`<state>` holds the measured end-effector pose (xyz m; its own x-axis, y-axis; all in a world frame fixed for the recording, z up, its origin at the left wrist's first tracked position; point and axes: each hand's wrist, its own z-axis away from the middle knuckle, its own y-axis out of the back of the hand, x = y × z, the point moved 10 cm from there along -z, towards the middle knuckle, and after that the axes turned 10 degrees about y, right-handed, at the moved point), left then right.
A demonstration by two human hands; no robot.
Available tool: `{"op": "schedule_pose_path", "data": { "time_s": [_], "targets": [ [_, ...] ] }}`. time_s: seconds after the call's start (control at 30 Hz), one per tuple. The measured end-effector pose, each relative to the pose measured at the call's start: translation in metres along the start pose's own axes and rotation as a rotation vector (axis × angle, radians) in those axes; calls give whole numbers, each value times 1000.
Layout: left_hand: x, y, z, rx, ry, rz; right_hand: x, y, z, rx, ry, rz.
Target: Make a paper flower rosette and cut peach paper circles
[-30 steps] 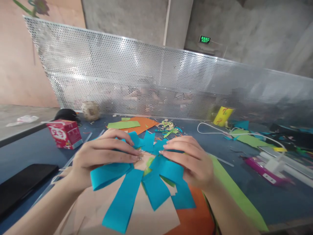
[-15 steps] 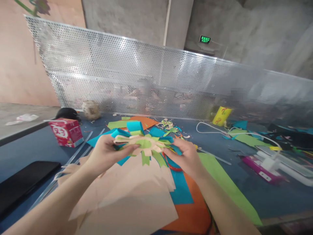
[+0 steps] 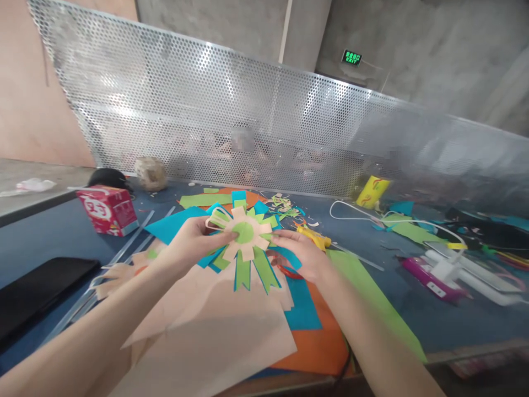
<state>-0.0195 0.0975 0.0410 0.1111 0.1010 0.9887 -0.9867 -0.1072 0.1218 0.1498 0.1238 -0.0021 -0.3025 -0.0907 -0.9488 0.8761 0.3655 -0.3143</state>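
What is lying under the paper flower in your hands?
Below the paper flower lie beige sheets, a blue sheet and an orange sheet. Whatever lies beneath those sheets is covered.

red carton (image 3: 108,210) left, bare table (image 3: 45,237) between

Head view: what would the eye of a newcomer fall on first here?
First, the paper flower, in peach, green and blue layers, held up at the centre between the left hand and the right hand. Behind it, a perforated metal screen spans the far edge of the table; a red carton stands at the left.
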Motion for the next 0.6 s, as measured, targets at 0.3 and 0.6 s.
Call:
{"op": "schedule_pose_path", "data": {
  "time_s": [0.3,0.6],
  "targets": [
    [4,-5,4,-37,-9,-21,3,7,2,22,-51,71],
    [5,-10,4,-117,-7,-105,7,12,5,11,-121,151]
  ]
}}
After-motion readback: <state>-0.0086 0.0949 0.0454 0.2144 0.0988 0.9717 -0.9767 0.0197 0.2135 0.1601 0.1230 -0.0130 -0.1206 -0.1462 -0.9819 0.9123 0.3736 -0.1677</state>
